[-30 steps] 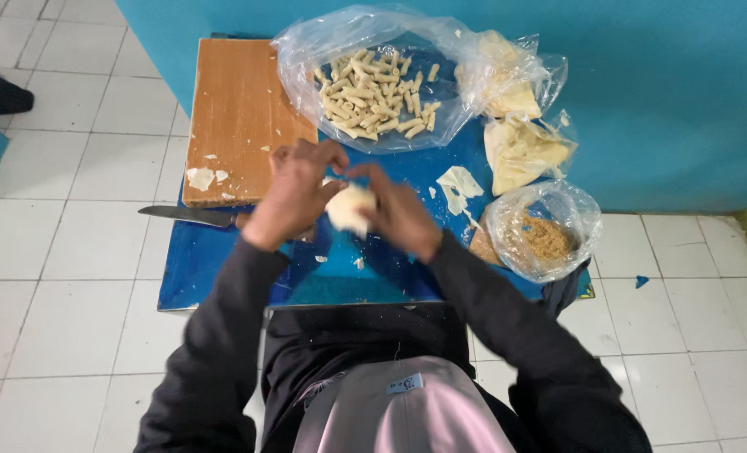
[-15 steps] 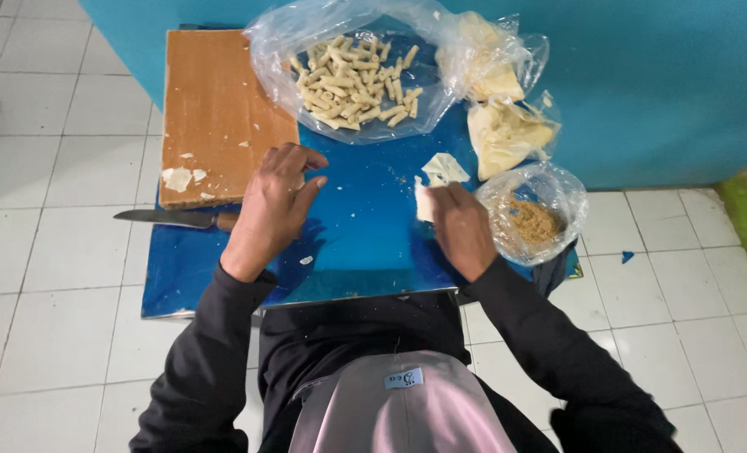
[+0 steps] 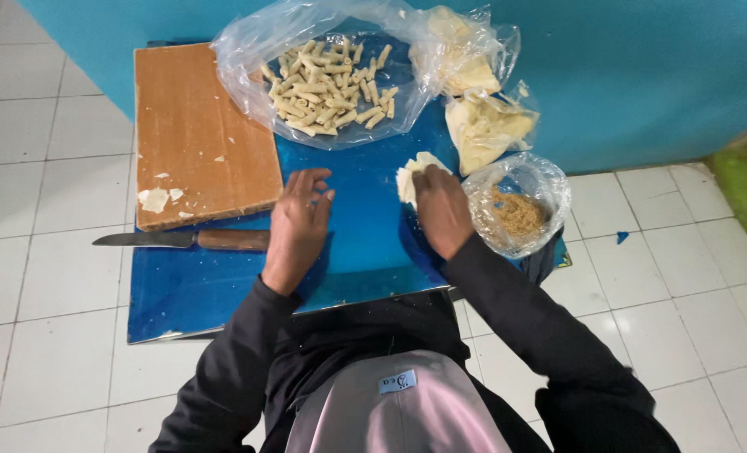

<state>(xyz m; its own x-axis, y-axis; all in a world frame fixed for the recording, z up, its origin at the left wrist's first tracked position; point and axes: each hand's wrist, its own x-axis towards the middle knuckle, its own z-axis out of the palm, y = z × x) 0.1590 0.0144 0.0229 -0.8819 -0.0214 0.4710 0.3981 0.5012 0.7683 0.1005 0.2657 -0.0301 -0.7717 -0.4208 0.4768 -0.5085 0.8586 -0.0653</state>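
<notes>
My right hand (image 3: 440, 208) rests on a small stack of pale dough wrapper sheets (image 3: 413, 172) lying on the blue mat (image 3: 365, 243), fingers curled over their near edge. My left hand (image 3: 299, 220) hovers flat over the mat with fingers spread and nothing in it. A knife with a wooden handle (image 3: 180, 240) lies just left of that hand. Beyond both hands, a clear plastic sheet holds several rolled pale pastry sticks (image 3: 327, 88).
A wooden cutting board (image 3: 201, 134) with dough scraps lies at the left. A plastic bag of brown filling (image 3: 517, 214) sits right of my right hand. Bags of folded wrappers (image 3: 482, 126) lie at the back right against a teal wall. White floor tiles surround the mat.
My hands were together holding a pale piece a second ago; they have separated. The right hand went to the wrapper stack, the left hand dropped toward the mat with nothing in it.
</notes>
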